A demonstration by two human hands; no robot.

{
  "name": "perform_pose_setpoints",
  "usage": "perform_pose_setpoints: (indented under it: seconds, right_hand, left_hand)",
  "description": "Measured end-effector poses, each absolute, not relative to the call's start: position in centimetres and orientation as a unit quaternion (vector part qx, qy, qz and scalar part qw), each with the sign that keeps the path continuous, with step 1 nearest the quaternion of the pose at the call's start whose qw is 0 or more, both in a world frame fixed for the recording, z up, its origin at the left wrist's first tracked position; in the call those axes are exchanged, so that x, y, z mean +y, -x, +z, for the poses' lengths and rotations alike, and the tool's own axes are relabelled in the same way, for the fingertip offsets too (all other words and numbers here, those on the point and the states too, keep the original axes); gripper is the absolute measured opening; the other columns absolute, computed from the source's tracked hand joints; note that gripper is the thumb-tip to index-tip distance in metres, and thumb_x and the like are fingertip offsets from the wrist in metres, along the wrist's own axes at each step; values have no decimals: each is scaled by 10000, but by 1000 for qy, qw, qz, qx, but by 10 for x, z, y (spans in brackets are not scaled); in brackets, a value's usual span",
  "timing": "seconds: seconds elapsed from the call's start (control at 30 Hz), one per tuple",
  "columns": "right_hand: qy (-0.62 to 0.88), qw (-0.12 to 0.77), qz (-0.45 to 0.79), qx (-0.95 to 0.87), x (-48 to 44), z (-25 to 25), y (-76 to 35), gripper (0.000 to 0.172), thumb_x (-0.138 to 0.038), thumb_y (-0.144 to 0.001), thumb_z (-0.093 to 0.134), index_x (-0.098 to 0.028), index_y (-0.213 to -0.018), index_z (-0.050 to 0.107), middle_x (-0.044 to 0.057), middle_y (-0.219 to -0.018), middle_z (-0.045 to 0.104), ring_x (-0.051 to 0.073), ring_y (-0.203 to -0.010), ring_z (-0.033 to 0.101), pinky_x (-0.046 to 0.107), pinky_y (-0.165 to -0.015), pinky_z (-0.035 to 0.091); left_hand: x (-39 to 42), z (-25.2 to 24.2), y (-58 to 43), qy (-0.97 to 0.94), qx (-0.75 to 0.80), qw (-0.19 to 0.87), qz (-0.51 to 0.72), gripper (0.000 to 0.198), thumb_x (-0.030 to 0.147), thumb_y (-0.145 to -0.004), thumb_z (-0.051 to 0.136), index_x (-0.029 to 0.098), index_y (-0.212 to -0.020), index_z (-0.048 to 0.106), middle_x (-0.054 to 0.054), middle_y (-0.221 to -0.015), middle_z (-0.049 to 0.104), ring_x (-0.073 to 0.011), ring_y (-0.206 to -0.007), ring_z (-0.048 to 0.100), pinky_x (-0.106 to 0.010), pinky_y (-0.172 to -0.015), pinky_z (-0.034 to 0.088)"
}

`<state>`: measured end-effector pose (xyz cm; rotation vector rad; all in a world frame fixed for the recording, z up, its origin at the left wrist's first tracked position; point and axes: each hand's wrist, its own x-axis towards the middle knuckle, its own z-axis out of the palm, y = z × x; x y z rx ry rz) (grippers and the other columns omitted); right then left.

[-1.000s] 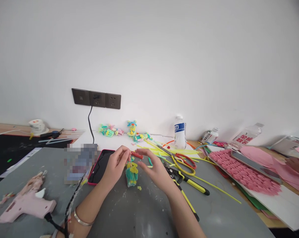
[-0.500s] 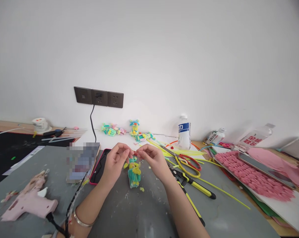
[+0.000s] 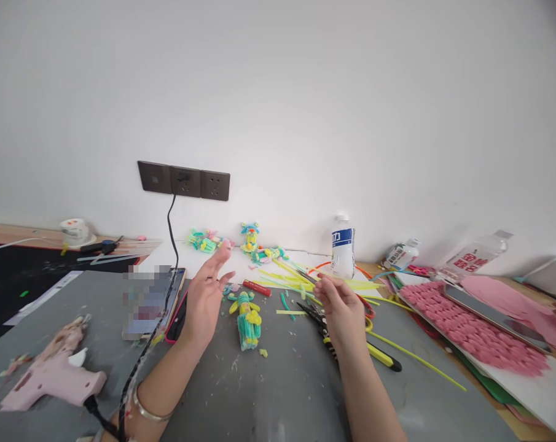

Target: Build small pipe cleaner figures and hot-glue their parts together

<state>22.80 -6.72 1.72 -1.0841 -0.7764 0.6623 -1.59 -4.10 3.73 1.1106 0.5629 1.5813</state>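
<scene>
My left hand (image 3: pixel 204 298) is raised with its fingers apart and holds nothing, beside the phone with the red edge. My right hand (image 3: pixel 344 313) is in a pinch, with a small red piece (image 3: pixel 319 277) showing at its fingertips, in front of the scissors and pliers. Between my hands, a small figure of teal and yellow pipe cleaners (image 3: pixel 249 325) lies on the grey mat, touched by neither. Behind it lie a red tube-like stick (image 3: pixel 258 288) and some short teal bits (image 3: pixel 285 302).
A pink glue gun (image 3: pixel 51 380) with a black cord lies at left, near a phone (image 3: pixel 155 304). Pliers (image 3: pixel 383 356) and yellow pipe cleaners (image 3: pixel 418 353) lie at right. Several finished-looking figures (image 3: pixel 250 238) and a bottle (image 3: pixel 343 248) stand by the wall.
My hands have come apart: the left moved left and opened, the right moved right with the small red piece. The figure stays put; the red stick is now uncovered.
</scene>
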Motion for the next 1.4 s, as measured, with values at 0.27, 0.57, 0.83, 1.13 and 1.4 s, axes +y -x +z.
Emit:
perform_pose_setpoints:
  seconds: [0.27, 0.57, 0.83, 1.13, 1.4]
  right_hand:
    - [582, 531, 332, -519, -92, 40, -242, 405, -573, -720, 721, -173, -780, 706, 45, -677, 685, 175, -569, 602, 282, -528, 465]
    - [734, 179, 35, -654, -108, 41, -235, 314, -437, -871, 582, -257, -1051, 766, 145, -1219, 663, 412, -1204, 511, 580, -953, 370]
    - [725, 262, 13, -637, -93, 55, -238, 341, -200, -865, 421, -254, -1092, 669, 93, -1117, 682, 302, -1035, 614, 476, -864, 398]
    - [744, 93, 271, -604, -141, 59, -207, 39, -171, -768, 588, -209, -759, 586, 31, -724, 677, 204, -648, 625, 271, -570, 389]
    - [747, 152, 264, -591, -160, 0, -198, 178, -30, -709, 562, -204, -692, 535, 10, -659, 643, 170, -626, 591, 243, -587, 383]
  left_hand:
    - [-32, 25, 15, -486, 292, 441, 696, 483, 315, -891, 558, 352, -1369, 498, -32, -1586, 338, -281, -1420, 362, -387, -1045, 432]
    - [-36, 24, 13, -565, 352, 410, 624, 367, 398, -954, 468, 297, -1297, 549, -70, -1467, 488, -263, -1303, 491, -358, -958, 463]
    - [-35, 26, 12, -564, 371, 418, 608, 267, 409, -933, 494, 229, -1096, 604, -86, -1249, 620, -224, -1071, 616, -299, -802, 474]
    - [-37, 30, 11, -543, 377, 477, 580, 232, 410, -906, 522, 192, -944, 594, 20, -639, 602, -126, -566, 523, -246, -554, 404]
    - [-34, 26, 10, -557, 373, 465, 578, 200, 375, -887, 540, 192, -928, 611, 1, -723, 619, -121, -598, 537, -238, -552, 407]
